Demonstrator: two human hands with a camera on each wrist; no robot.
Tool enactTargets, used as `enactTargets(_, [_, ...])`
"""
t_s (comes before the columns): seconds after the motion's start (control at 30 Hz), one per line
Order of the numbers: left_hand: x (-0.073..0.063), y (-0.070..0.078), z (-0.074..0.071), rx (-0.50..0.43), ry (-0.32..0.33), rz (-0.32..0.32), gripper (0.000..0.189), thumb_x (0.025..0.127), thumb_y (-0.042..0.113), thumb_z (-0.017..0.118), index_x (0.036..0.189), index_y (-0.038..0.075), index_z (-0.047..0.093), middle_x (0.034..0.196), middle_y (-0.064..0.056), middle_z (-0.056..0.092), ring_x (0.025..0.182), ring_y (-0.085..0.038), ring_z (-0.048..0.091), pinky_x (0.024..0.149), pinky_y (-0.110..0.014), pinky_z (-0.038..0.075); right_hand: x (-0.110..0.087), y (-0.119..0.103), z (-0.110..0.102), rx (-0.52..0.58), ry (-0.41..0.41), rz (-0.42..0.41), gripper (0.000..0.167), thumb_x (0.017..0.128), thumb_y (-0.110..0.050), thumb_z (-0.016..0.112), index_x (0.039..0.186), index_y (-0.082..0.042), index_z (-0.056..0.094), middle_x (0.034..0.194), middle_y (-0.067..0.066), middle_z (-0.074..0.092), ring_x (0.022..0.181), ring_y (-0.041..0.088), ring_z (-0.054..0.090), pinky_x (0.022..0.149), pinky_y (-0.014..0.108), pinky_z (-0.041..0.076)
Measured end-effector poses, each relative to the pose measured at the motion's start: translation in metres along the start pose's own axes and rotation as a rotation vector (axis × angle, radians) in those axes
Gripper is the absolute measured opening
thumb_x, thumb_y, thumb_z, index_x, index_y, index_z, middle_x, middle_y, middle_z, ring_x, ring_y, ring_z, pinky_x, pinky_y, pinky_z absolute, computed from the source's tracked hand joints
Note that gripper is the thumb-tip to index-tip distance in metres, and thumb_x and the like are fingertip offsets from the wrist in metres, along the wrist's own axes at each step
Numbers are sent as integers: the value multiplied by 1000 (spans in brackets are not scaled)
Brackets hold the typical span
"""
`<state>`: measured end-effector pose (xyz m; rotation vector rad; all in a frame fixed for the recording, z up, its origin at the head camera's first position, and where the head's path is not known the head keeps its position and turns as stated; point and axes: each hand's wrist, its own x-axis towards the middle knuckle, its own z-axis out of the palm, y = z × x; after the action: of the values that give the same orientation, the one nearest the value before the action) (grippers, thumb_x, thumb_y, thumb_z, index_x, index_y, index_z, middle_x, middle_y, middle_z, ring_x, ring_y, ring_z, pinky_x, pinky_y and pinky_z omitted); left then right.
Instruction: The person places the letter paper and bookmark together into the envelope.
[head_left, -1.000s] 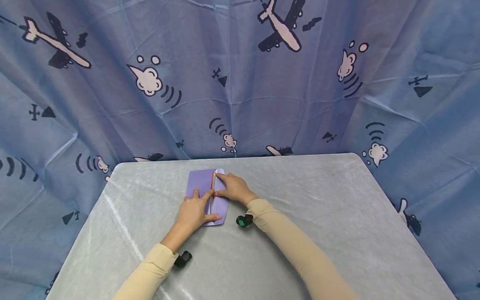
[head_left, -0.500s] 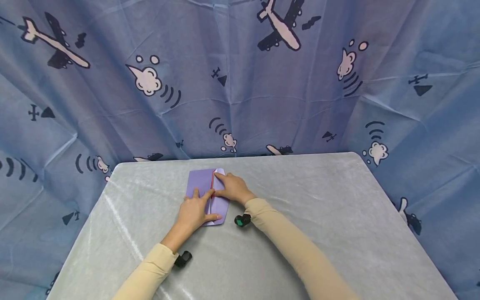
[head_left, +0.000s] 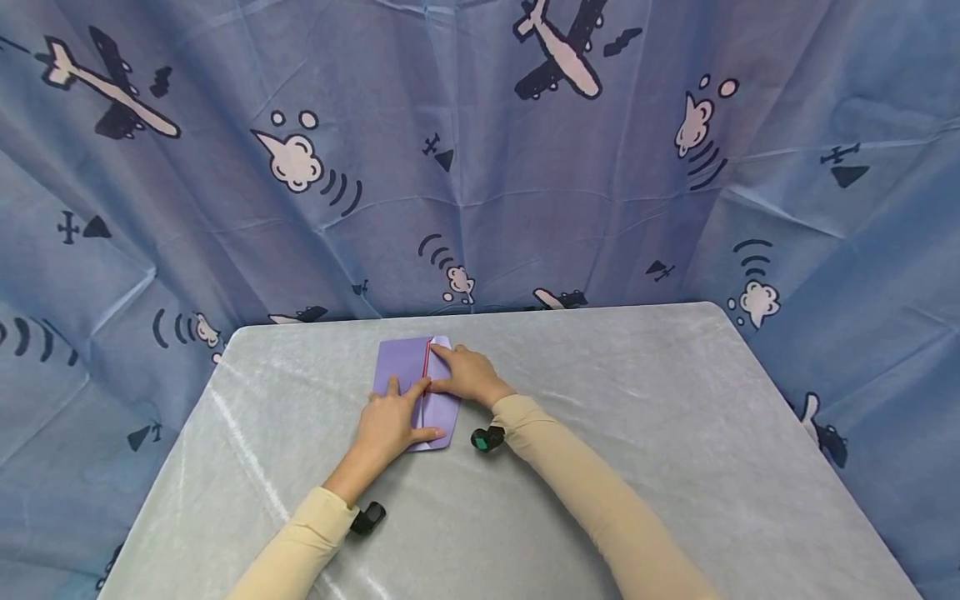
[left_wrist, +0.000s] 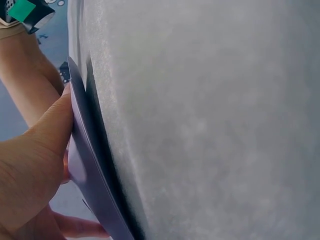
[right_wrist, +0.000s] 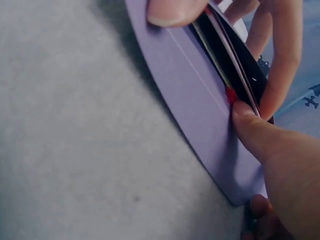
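A flat purple card folder lies near the table's far edge, with a lengthwise opening towards its right side. A thin red-edged piece shows as a narrow line in that opening. My left hand rests on the folder with its fingers spread, its thumb pressing the right flap near the bottom. From the right, my right hand pinches at the opening with thumb and index finger. In the right wrist view, the thumb lies by a red bit at the dark gap. The piece's lower part is hidden.
A grey cloth-covered table spreads around the folder. Behind it hangs a blue curtain printed with airplanes. Small black wrist cameras sit under both sleeves.
A second ago, multicoloured stripes showed beside the red edge in the opening; now only a thin red line shows. The left hand stays in place, and the right hand has barely shifted.
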<state>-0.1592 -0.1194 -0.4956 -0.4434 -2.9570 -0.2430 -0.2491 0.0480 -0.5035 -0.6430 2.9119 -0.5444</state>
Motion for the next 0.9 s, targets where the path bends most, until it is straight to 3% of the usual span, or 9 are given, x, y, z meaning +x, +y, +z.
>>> enactTargets(0.4, [1, 0, 0, 6, -21, -6, 93, 63, 69, 78, 139, 21, 56, 129, -39, 56, 85, -58, 64, 70, -57, 56, 1, 6, -4, 71, -63, -29, 94, 77, -58, 76, 154, -21, 36, 122, 16, 64, 103, 25, 63, 92, 42, 51])
enactTargets(0.9, [-1, 0, 0, -1, -12, -4, 92, 63, 69, 79, 139, 20, 57, 128, -38, 57, 82, -56, 64, 69, -56, 56, 3, 5, 0, 59, -38, -16, 94, 75, -59, 77, 153, -24, 38, 124, 16, 64, 107, 27, 64, 92, 43, 51])
